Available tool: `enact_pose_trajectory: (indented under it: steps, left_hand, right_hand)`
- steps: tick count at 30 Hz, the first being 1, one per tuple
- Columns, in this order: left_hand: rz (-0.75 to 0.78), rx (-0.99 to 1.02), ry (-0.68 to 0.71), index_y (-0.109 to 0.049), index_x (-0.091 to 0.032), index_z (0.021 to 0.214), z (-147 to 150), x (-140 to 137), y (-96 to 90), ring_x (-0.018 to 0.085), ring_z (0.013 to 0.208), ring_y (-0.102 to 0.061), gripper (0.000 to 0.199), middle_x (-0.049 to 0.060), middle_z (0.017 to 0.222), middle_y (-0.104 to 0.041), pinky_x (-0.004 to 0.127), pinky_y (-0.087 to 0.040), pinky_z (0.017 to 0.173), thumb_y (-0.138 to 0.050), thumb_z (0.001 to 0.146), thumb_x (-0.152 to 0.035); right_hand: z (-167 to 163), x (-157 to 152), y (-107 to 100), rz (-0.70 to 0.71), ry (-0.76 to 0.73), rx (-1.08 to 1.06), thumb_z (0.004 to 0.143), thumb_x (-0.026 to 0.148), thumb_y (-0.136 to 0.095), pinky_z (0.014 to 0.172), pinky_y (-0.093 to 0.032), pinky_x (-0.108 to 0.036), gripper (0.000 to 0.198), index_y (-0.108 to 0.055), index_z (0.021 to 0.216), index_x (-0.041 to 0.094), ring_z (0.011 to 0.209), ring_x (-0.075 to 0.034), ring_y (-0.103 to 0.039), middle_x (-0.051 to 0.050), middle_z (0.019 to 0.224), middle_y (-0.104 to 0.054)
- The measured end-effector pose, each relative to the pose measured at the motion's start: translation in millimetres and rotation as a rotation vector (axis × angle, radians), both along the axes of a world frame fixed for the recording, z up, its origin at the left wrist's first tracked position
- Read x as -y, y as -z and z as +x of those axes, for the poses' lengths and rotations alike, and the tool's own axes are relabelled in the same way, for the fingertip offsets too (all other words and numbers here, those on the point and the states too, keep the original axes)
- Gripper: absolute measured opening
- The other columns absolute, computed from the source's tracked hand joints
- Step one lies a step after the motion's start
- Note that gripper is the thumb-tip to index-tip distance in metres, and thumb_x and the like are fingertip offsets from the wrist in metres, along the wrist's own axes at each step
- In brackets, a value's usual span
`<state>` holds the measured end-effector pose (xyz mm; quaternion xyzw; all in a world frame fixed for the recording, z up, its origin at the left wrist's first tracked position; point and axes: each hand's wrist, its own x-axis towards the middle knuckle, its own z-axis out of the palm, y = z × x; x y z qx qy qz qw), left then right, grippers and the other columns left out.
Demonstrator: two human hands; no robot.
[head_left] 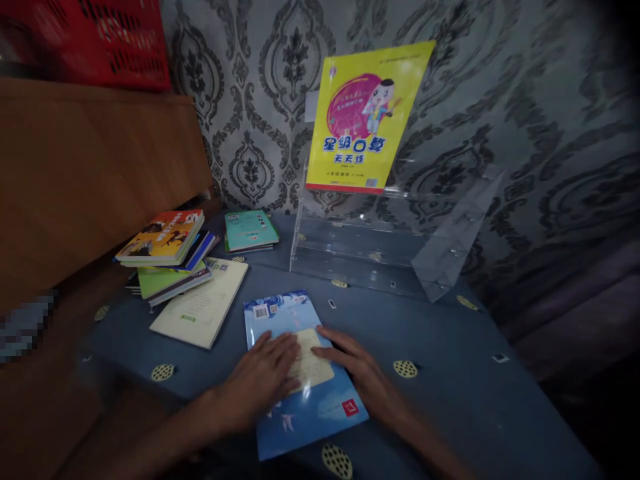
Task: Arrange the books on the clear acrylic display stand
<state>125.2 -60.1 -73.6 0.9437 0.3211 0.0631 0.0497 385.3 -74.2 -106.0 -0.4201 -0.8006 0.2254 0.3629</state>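
Note:
A blue book [280, 427] lies on the table in front of me, its barcode side up, with a cream panel in the middle of the cover. My left hand [273, 367] rests flat across the panel's left part, fingers stretched out. On the right edge of the cover lies my right hand [355, 363], fingers extended and apart, some tips reaching onto the panel. Neither hand is closed around the book. Left of it, a cream book [220, 303] lies partly under a stack topped by an orange book [165, 237].
A clear acrylic rack [355, 263] stands at the back, holding a yellow workbook [360, 123] upright. Teal books [251, 230] lie near the wall. A wooden cabinet [100, 147] with a red basket [125, 47] on top borders the left side. A dark blue patterned cloth [440, 407] covers the table.

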Motion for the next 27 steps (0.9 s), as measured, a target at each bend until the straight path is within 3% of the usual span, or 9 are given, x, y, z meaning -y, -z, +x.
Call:
enact_pose_trajectory:
  steps: [3, 7, 10, 15, 20, 24, 27]
  left_hand:
    - [-0.008, -0.001, -0.119, -0.042, -0.013, 0.146, -7.4, -34.2, -1.4, 0.024, 0.148, -0.033, 0.047, 0.016, 0.154, -0.044, 0.049, -0.029, 0.120, -0.038, 0.103, -0.032]
    - [-0.050, 0.028, -0.272, -0.043, -0.014, 0.146, -17.9, -65.8, 4.2, 0.025, 0.148, -0.032, 0.048, 0.014, 0.156, -0.040, 0.050, -0.028, 0.121, -0.035, 0.103, -0.033]
    - [-0.034, 0.084, -0.326, -0.045, -0.013, 0.145, -24.2, -74.7, 9.1, 0.025, 0.146, -0.037, 0.048, 0.015, 0.153, -0.045, 0.047, -0.031, 0.120, -0.035, 0.103, -0.035]
    - [0.061, 0.101, -0.334, -0.046, -0.015, 0.143, -26.1, -74.9, 17.6, 0.024, 0.144, -0.040, 0.047, 0.014, 0.151, -0.048, 0.046, -0.035, 0.118, -0.032, 0.103, -0.035]
    - [0.184, 0.055, -0.343, -0.051, -0.013, 0.140, -23.6, -74.5, 24.9, 0.026, 0.139, -0.047, 0.044, 0.015, 0.146, -0.053, 0.048, -0.041, 0.113, -0.036, 0.102, -0.030]
    - [0.352, 0.019, -0.320, -0.056, -0.014, 0.135, -24.8, -66.7, 28.6, 0.026, 0.135, -0.051, 0.042, 0.015, 0.142, -0.057, 0.050, -0.042, 0.112, -0.036, 0.099, -0.018]
    - [0.494, -0.022, -0.223, -0.058, -0.014, 0.133, -31.2, -53.9, 33.9, 0.024, 0.132, -0.055, 0.047, 0.013, 0.139, -0.060, 0.044, -0.042, 0.112, -0.037, 0.092, -0.006]
  right_hand:
    - [3.4, -0.2, 0.2, 0.003, -0.021, 0.039, 0.091, 0.027, -0.064, 0.107, -0.049, -0.046, 0.036, -0.066, 0.127, 0.033, 0.132, -0.025, -0.054, -0.008, 0.145, -0.055]
    - [17.8, -0.2, -8.8, -0.005, -0.109, 0.121, 0.097, 0.017, -0.050, 0.111, -0.045, -0.049, 0.042, -0.060, 0.134, 0.033, 0.141, -0.022, -0.043, -0.006, 0.151, -0.049]
    - [17.0, -9.4, -22.7, -0.034, -0.156, 0.149, 0.098, 0.014, -0.043, 0.115, -0.039, -0.053, 0.044, -0.060, 0.133, 0.035, 0.144, -0.020, -0.039, -0.001, 0.149, -0.052]
    - [-25.8, -48.8, -36.6, -0.111, -0.218, 0.198, 0.099, 0.035, -0.052, 0.121, -0.025, -0.055, 0.039, -0.058, 0.137, 0.032, 0.142, -0.023, -0.042, -0.004, 0.149, -0.052]
    - [-51.1, -79.9, -33.7, -0.114, -0.053, 0.288, 0.098, 0.035, -0.051, 0.120, -0.021, -0.060, 0.047, -0.051, 0.144, 0.024, 0.146, -0.027, -0.035, -0.010, 0.153, -0.046]
    - [-53.0, -75.5, -32.3, -0.105, 0.097, 0.394, 0.098, 0.040, -0.048, 0.121, -0.022, -0.057, 0.052, -0.047, 0.147, 0.020, 0.147, -0.026, -0.034, -0.012, 0.155, -0.042]
    - [-57.4, -65.3, -34.2, -0.093, 0.182, 0.475, 0.098, 0.037, -0.046, 0.121, -0.023, -0.055, 0.052, -0.047, 0.146, 0.018, 0.146, -0.026, -0.035, -0.012, 0.155, -0.042]
